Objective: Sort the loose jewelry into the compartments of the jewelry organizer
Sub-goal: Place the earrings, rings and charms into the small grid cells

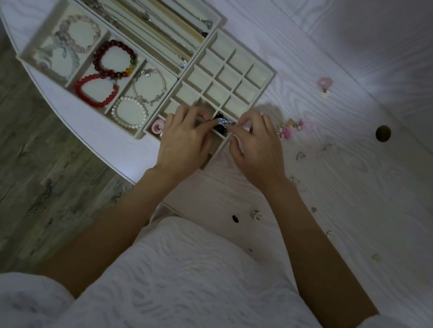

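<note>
A cream grid tray (268,73) of small square compartments lies on the white table. Over its near end, my left hand (186,135) and my right hand (256,147) together pinch a small dark piece with a blue-and-white part (222,122). A pink ring-shaped piece (157,125) sits in a near-left compartment. The tray to the left (29,52) holds beaded bracelets: a dark red one (115,58), a bright red one (95,91) and a pearl one (130,112). Behind it, a tray of long slots (214,22) holds thin chains.
Loose jewelry lies scattered on the table to the right: pink bow-like pieces (291,127), a pink heart piece (325,85), a gold ring (256,214) and several tiny items. A round hole (383,133) is in the tabletop. The curved table edge (88,144) runs at left.
</note>
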`<state>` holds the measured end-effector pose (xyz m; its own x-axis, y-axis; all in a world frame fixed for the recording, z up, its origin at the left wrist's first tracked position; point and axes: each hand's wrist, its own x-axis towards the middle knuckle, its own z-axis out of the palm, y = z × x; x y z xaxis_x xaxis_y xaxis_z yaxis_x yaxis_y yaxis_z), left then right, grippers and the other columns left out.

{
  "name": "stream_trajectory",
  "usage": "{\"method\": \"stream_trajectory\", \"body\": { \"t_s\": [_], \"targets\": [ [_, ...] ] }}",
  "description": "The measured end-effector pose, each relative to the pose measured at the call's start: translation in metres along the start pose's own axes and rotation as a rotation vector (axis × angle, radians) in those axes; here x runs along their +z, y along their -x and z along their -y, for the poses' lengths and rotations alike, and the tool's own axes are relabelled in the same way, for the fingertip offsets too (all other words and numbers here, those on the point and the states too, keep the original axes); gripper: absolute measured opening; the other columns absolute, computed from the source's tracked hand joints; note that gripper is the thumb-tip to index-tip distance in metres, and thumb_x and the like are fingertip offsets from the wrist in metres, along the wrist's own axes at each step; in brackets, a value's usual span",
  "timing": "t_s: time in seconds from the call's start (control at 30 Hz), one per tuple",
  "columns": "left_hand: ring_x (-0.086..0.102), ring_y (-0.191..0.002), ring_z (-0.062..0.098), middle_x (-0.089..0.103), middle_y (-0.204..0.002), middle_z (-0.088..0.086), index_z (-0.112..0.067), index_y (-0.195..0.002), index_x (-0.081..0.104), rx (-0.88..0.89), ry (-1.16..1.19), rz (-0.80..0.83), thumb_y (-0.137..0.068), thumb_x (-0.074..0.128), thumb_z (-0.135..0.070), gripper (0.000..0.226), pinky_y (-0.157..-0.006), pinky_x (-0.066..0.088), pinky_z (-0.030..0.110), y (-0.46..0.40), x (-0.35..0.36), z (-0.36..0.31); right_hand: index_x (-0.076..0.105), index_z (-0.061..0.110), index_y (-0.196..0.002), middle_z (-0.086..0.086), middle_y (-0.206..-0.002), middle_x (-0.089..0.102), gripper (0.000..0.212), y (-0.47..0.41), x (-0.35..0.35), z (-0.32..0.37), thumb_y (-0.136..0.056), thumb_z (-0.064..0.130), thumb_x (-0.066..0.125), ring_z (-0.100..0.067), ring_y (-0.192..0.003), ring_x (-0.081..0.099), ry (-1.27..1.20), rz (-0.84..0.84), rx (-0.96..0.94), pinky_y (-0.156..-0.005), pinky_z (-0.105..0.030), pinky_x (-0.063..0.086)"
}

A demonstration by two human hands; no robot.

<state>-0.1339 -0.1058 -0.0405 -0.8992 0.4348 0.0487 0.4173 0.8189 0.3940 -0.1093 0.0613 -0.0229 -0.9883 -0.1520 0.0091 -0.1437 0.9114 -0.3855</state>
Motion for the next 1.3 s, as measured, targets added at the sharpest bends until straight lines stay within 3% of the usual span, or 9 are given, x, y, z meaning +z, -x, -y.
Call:
{"method": "stream_trajectory", "body": {
  "t_s": [0.37,0.53,0.67,0.73,0.8,0.93,1.07,1.17,1.3],
  "targets": [
    [0.054,-0.083,0.021,0.063,-0.090,0.008,-0.006,-0.095,0.065,0.169,0.366,-0.081,-0.088,0.050,-0.016,0.019,-0.070,0.039,0.024,-0.004,-0.014,-0.042,0.070,0.008,-0.092,-0.008,-0.087,0.065,0.020,0.047,-0.029,-0.038,-0.085,0.008,0.052,-0.025,-0.087,0.056,-0.031,-0.234,0.195,-0.084,-0.031,0.038],
    [0.059,-0.081,0.026,0.067,-0.079,0.001,-0.016,-0.084,0.067,0.261,0.107,0.024,-0.077,0.056,-0.030,0.019,-0.074,0.031,0.031,-0.056,0.014,-0.086,0.069,0.006,-0.097,-0.014,-0.094,0.065,0.024,0.055,-0.039,-0.089,-0.080,0.003,0.052,-0.021,-0.091,0.050,-0.085,-0.225,0.433,-0.080,-0.037,0.043],
    [0.056,-0.096,0.032,0.067,-0.098,0.011,-0.012,-0.103,0.068,0.267,-0.060,0.233,-0.080,0.061,-0.027,0.029,-0.083,0.035,0.040,-0.087,0.041,-0.107,0.064,0.007,-0.114,-0.014,-0.111,0.061,0.031,0.034,-0.041,-0.114,-0.087,0.010,0.048,-0.032,-0.102,0.053,-0.070,-0.126,0.482,-0.086,-0.033,0.037],
    [0.057,-0.092,0.035,0.066,-0.094,0.015,-0.009,-0.100,0.069,0.253,-0.091,0.269,-0.076,0.066,-0.023,0.028,-0.080,0.040,0.042,-0.094,0.049,-0.113,0.061,0.006,-0.118,-0.014,-0.115,0.058,0.031,0.024,-0.039,-0.118,-0.089,0.012,0.051,-0.031,-0.106,0.050,-0.065,-0.072,0.485,-0.084,-0.034,0.039],
    [0.057,-0.090,0.035,0.063,-0.094,0.016,-0.008,-0.098,0.068,0.231,-0.093,0.247,-0.073,0.069,-0.022,0.028,-0.079,0.041,0.042,-0.100,0.055,-0.117,0.061,0.007,-0.117,-0.014,-0.114,0.057,0.030,0.017,-0.038,-0.120,-0.089,0.015,0.055,-0.031,-0.106,0.049,-0.036,-0.029,0.464,-0.080,-0.034,0.038],
    [0.046,-0.110,0.030,0.054,-0.118,0.010,-0.015,-0.120,0.057,0.197,-0.131,0.268,-0.088,0.055,-0.027,0.035,-0.091,0.031,0.039,-0.105,0.059,-0.118,0.060,0.007,-0.106,-0.009,-0.108,0.057,0.022,0.014,-0.038,-0.126,-0.087,0.018,0.057,-0.025,-0.104,0.047,0.007,0.023,0.471,-0.069,-0.028,0.032],
    [0.045,-0.113,0.029,0.054,-0.121,0.009,-0.018,-0.124,0.056,0.162,-0.099,0.263,-0.087,0.056,-0.027,0.038,-0.094,0.028,0.037,-0.101,0.057,-0.111,0.056,0.005,-0.096,-0.011,-0.106,0.053,0.019,0.019,-0.040,-0.134,-0.087,0.021,0.061,-0.026,-0.101,0.045,-0.127,0.090,0.570,-0.072,-0.029,0.034],
    [0.049,-0.111,0.028,0.058,-0.118,0.007,-0.018,-0.125,0.058,0.170,0.100,0.211,-0.083,0.066,-0.029,0.044,-0.094,0.032,0.035,-0.095,0.056,-0.107,0.056,0.006,-0.093,-0.009,-0.102,0.054,0.017,0.027,-0.041,-0.130,-0.092,0.023,0.057,-0.025,-0.098,0.046,-0.187,0.063,0.595,-0.071,-0.026,0.031],
    [0.050,-0.112,0.014,0.056,-0.127,0.003,-0.015,-0.132,0.052,0.172,0.544,0.195,-0.083,0.071,-0.027,0.054,-0.093,0.038,0.020,-0.076,0.037,-0.114,0.056,0.012,-0.089,0.001,-0.087,0.057,0.009,0.047,-0.052,-0.106,-0.091,0.021,0.059,-0.013,-0.079,0.045,-0.214,-0.070,0.442,-0.066,-0.025,0.034]
  ]
}}
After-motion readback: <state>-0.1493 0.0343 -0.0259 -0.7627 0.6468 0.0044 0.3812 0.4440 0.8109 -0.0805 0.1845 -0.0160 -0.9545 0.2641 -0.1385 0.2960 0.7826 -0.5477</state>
